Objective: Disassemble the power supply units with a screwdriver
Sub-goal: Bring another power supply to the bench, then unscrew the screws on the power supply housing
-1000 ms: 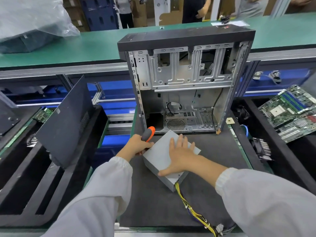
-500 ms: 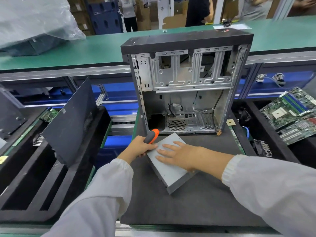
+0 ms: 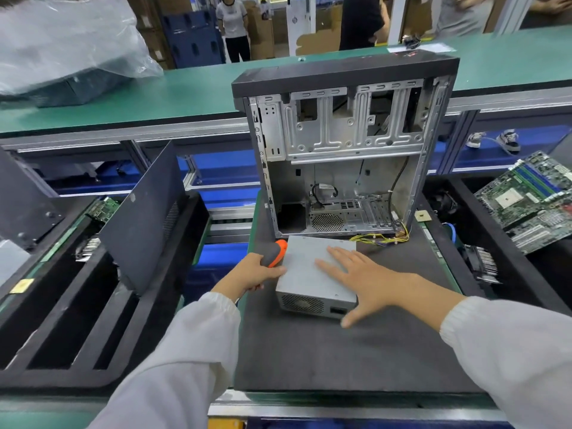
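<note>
- Power supply unit [image 3: 312, 274]: grey metal box, lies flat on the dark mat [image 3: 340, 351] at centre of the counter, just in front of the open computer case [image 3: 343, 144]. Vent grille + socket face the near side.
- Yellow cable bundle [image 3: 382, 238] runs from the far right of the unit toward the case's lower right corner.
- Right hand [image 3: 365, 274]: flat on top of the unit, fingers straight & spread, pointing left/far; thumb hangs over the near right corner. Pressing, not gripping.
- Left hand [image 3: 252, 272]: clenched round the screwdriver [image 3: 275, 255], grey handle w/ orange cap sticking up to the far right, just beside the unit's left edge. Shaft + tip hidden, can't tell where they point.
- Case stands upright, side panel off, bare metal drive bays up top, mostly empty inside.
- Left: dark side panel [image 3: 145, 218] leans tilted in a black foam tray [image 3: 62, 320].
- Right: green circuit boards [image 3: 529, 202] stacked in another tray.
- Far side: green counter [image 3: 185, 85] w/ a plastic-wrapped item [image 3: 62, 54] at far left; ppl stand beyond it.
</note>
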### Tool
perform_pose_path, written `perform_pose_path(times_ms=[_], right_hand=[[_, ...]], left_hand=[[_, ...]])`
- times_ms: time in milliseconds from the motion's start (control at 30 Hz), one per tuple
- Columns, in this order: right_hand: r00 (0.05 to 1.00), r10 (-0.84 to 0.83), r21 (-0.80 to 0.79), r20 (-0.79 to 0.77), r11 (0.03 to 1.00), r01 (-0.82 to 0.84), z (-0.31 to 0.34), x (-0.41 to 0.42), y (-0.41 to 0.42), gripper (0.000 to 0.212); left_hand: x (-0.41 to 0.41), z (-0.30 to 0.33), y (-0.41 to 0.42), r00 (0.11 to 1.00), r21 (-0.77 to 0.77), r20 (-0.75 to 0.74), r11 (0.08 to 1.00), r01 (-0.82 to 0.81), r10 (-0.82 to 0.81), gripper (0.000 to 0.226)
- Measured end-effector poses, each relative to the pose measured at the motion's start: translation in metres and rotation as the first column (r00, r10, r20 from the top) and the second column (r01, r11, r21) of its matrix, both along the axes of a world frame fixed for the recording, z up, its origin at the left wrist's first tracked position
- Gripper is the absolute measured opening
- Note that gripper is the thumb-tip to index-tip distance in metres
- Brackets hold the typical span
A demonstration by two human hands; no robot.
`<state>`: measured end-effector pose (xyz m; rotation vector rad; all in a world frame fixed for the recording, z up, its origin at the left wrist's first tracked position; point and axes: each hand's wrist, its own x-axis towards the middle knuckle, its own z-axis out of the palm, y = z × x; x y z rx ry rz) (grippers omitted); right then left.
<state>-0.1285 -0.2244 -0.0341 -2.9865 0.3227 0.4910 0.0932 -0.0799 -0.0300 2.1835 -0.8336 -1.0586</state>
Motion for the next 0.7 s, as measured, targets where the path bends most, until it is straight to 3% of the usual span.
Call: perform_pose_path(times_ms=[100,233,300,367,467,567,633,700], right_hand=[[0.984,-0.146,0.136,0.098,0.982,0.132,-0.005,-0.008,0.001,0.118],[0.989,-0.149,0.133,0.002,0.980,0.148,0.009,-0.013,-0.010,0.125],[0.984,-0.167,0.155,-0.068,0.972,0.176,0.020,-0.012,-0.013,0.131],[0.968,-0.244,0.302,-0.062,0.920,0.251,0.033,-0.003,-0.010,0.127],[0.872,-0.473,0.587,0.124,0.744,0.319,0.049,0.020,-0.001,0.096],[0.718,-0.658,0.891,0.226,0.438,0.121,0.061,0.044,0.015,0.048],[0.599,-0.741,0.933,0.303,0.358,-0.030,0.067,0.055,0.021,0.026],[0.489,-0.794,0.926,0.361,0.368,-0.086,0.075,0.061,0.017,0.019]], left_hand=[[-0.009,-0.004,0.004,0.998,0.010,-0.065,1.000,0.019,-0.018,0.041],[-0.017,0.005,0.005,0.979,0.098,-0.063,0.975,0.198,-0.192,0.035],[-0.022,0.011,-0.002,0.974,0.100,-0.005,0.969,0.226,-0.226,0.037],[-0.024,0.015,-0.011,0.973,0.052,0.140,0.983,0.176,-0.182,0.036],[-0.025,0.025,-0.019,0.933,-0.187,0.359,0.981,0.060,0.012,0.027],[-0.035,0.041,-0.029,0.970,-0.373,0.242,0.920,0.117,-0.026,0.010],[-0.042,0.054,-0.037,0.973,-0.412,0.184,0.887,0.207,-0.142,0.013],[-0.042,0.066,-0.042,0.969,-0.448,0.125,0.859,0.247,-0.214,0.024]])
